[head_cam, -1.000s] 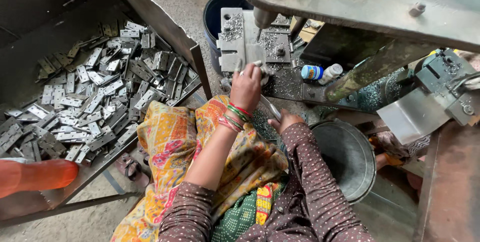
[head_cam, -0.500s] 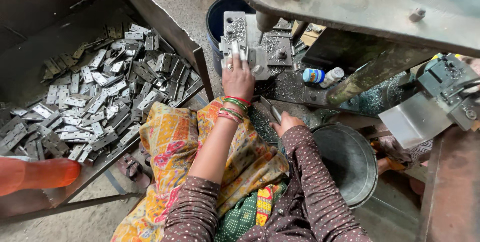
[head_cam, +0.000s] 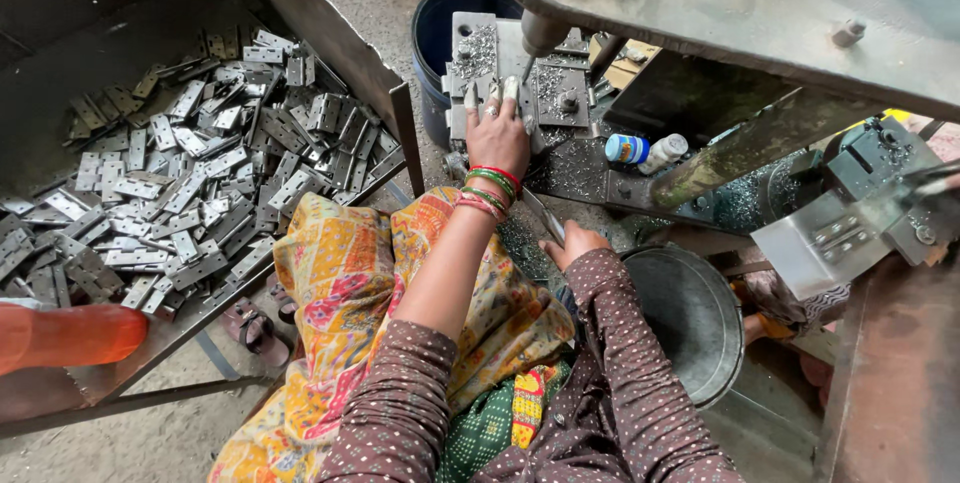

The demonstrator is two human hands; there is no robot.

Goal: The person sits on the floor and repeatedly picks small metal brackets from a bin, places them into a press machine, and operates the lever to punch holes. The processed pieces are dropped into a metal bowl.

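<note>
The person's left hand (head_cam: 497, 133) reaches straight forward toward twelve o'clock, arm extended over a yellow patterned cloth (head_cam: 340, 283) on the lap, with red and green bangles (head_cam: 487, 188) at the wrist. Its fingers (head_cam: 510, 91) lie spread and flat, pressing down on a small metal piece on the grey press bed (head_cam: 470, 53); the piece itself is mostly hidden under the hand, so whether it is gripped or only held down cannot be told. Just above the fingertips, at twelve o'clock, a steel punch rod (head_cam: 540, 35) hangs from the heavy machine frame (head_cam: 740, 13). The right hand (head_cam: 572, 241) sits lower, at about four o'clock from the left one, in a dotted maroon sleeve, fingers curled around a thin metal lever (head_cam: 540, 218); how tight the hold is cannot be judged. At three o'clock from the left hand a small bottle (head_cam: 640, 149) lies on its side on the counter, white with a blue label band. A dark blue bucket (head_cam: 440, 33) stands at eleven o'clock, behind the press bed. A grey metal basin (head_cam: 700, 323) lies at four o'clock, just beside the right elbow. Far out at nine o'clock a pile of flat metal hinges (head_cam: 170, 183) fills a slanted tray, and an orange object (head_cam: 70, 335) lies at its lower edge.
</note>
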